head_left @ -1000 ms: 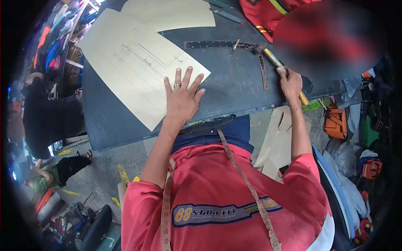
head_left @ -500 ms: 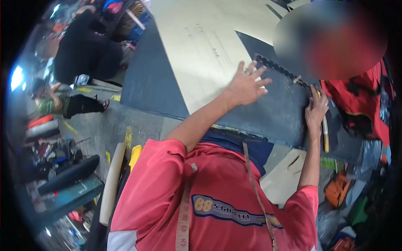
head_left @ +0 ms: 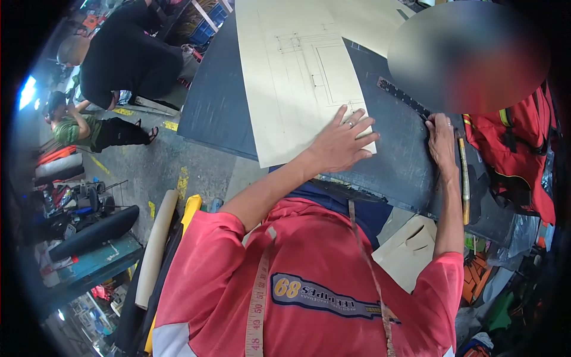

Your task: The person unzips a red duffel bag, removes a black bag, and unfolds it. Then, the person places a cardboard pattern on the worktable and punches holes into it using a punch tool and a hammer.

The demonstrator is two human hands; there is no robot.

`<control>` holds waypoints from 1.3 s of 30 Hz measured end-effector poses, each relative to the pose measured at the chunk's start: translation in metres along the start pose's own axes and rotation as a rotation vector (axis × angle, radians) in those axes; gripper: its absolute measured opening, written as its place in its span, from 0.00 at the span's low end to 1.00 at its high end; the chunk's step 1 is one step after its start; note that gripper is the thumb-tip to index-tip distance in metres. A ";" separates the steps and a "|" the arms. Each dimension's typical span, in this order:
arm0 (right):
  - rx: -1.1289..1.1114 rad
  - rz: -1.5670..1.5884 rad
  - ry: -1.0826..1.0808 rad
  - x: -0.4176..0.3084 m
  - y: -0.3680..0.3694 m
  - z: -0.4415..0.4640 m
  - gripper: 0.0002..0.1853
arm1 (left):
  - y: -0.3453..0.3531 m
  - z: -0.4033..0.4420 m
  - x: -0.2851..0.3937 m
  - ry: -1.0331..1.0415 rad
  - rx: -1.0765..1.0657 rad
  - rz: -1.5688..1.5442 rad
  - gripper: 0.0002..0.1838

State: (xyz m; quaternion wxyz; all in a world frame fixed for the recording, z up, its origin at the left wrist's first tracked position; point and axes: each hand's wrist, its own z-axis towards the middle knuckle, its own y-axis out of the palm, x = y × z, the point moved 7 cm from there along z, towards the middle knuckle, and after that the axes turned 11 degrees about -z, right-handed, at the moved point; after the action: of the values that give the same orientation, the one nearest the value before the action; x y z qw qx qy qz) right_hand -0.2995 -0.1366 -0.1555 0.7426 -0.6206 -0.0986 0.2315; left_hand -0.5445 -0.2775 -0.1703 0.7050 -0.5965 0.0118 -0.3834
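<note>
My left hand point(head_left: 345, 139) lies flat with spread fingers on the lower right corner of a cream pattern sheet point(head_left: 270, 119). Thin pencil lines and rectangles are drawn on the sheet. To the right, my right hand point(head_left: 442, 141) has its fingers closed at the near end of a black ruler point(head_left: 399, 95) with pale markings. The ruler lies slanted on the dark tabletop point(head_left: 392, 172), apart from the sheet. Beside my right wrist is a thin yellowish stick point(head_left: 464, 184).
Red bags or cloth point(head_left: 511, 149) lie at the table's right side. Another cream sheet point(head_left: 372, 21) is at the far side. At left, one person in black point(head_left: 128, 53) bends over and another in green point(head_left: 77, 128) stands nearby. A pale roll point(head_left: 156, 250) leans at lower left.
The drawn sheet has shifted right and its lines show more clearly. My left hand has moved nearer to me on it. The ruler's far end has moved right, and my right hand has left the stick.
</note>
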 end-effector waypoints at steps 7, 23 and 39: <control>0.163 -0.054 -0.108 -0.006 0.006 0.001 0.05 | -0.012 -0.061 0.014 -0.011 -0.065 -0.074 0.28; -0.129 0.641 -0.067 -0.157 -0.038 -0.060 0.09 | -0.035 -0.013 0.042 -0.218 0.100 -0.365 0.26; -0.014 -0.485 0.617 0.113 -0.026 -0.123 0.34 | -0.044 -0.102 -0.021 -0.691 0.410 -0.996 0.13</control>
State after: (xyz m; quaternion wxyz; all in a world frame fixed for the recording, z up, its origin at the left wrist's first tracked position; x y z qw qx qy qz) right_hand -0.1414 -0.1946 -0.1718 0.7664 -0.6246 -0.0161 -0.1490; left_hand -0.6303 -0.3504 -0.1715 0.5052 -0.4727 -0.5684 -0.4452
